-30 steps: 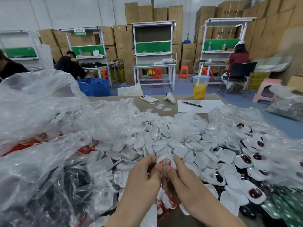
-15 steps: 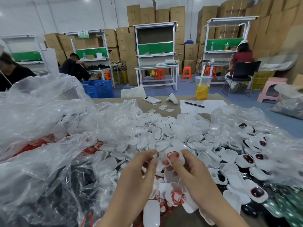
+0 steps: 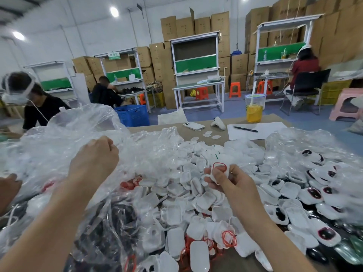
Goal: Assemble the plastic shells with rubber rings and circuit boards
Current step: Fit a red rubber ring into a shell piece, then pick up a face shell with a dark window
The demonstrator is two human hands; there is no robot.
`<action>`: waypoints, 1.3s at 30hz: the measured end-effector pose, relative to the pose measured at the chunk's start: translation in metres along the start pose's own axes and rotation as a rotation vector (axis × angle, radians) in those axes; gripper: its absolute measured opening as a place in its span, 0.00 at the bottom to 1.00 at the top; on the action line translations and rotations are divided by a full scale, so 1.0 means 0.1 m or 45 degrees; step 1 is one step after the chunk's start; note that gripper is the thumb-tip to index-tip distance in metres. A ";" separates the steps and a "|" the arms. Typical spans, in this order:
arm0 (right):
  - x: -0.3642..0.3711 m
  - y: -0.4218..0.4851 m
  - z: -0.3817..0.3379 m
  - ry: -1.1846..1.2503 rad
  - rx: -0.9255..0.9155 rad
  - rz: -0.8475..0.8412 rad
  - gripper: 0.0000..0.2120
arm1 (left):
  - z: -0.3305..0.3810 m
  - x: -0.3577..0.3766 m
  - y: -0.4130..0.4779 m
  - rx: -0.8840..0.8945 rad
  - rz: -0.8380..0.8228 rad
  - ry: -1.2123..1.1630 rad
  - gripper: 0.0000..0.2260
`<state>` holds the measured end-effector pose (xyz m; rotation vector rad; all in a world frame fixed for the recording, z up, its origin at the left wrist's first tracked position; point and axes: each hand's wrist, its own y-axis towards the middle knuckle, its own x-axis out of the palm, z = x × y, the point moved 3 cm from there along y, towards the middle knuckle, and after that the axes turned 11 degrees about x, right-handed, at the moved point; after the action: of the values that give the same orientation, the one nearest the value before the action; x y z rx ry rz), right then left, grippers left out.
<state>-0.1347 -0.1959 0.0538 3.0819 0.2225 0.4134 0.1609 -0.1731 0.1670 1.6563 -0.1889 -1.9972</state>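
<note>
**One shell ringed in hand, most of the pile still bare**

Far left, another person's hand (image 3: 8,186) rests at the edge of the big clear bag (image 3: 59,138). Not part of this cycle.

The left hand (image 3: 96,158) is up over the bag with its fingers curled tight and its back to the camera. It may be pinching the film, but I cannot tell what it has hold of, if anything. Loose red rings (image 3: 129,183) show under the bag's edge, just right of that forearm.

In the centre, a heap of white shells (image 3: 186,183) covers the bench (image 3: 225,122). Nearly all look empty, with no ring and no board.

The right hand (image 3: 227,179) is raised over the heap, thumb and fingers curled round one shell (image 3: 213,173). A red ring (image 3: 220,163) sits on that shell's upper rim and looks seated or close to it. No board is visible in the shell.

Near the front edge, a few ringed shells (image 3: 228,237) lie among loose rings.

On the right, a second bag holds shells with dark, red-edged centres (image 3: 314,193). These look further along, probably with ring and board both in. At the far bottom right there are green boards (image 3: 353,248), blurred.

Judgement: the ring step on the held shell is about done and its board is still to go in. Overall the job is early. A modest finished batch sits on the right and a much bigger bare heap is left.
</note>
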 end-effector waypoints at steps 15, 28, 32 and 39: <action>-0.20 0.24 0.09 0.275 0.062 0.038 0.06 | 0.42 0.93 0.40 0.453 -0.312 -0.023 0.28; 0.02 0.87 -0.04 0.399 0.128 -0.080 0.04 | 0.37 1.17 0.18 0.615 -0.493 0.217 0.13; 0.01 1.00 0.05 0.380 0.155 -0.119 0.07 | 0.27 1.12 0.52 0.442 -0.275 0.024 0.16; -0.12 1.06 0.16 0.394 0.162 -0.103 0.11 | 0.07 1.49 1.10 0.273 -0.566 0.374 0.15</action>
<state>-0.1274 -0.3028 0.0397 3.1010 0.3921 0.9061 0.1729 -0.3402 0.0862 2.2666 0.0858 -2.0595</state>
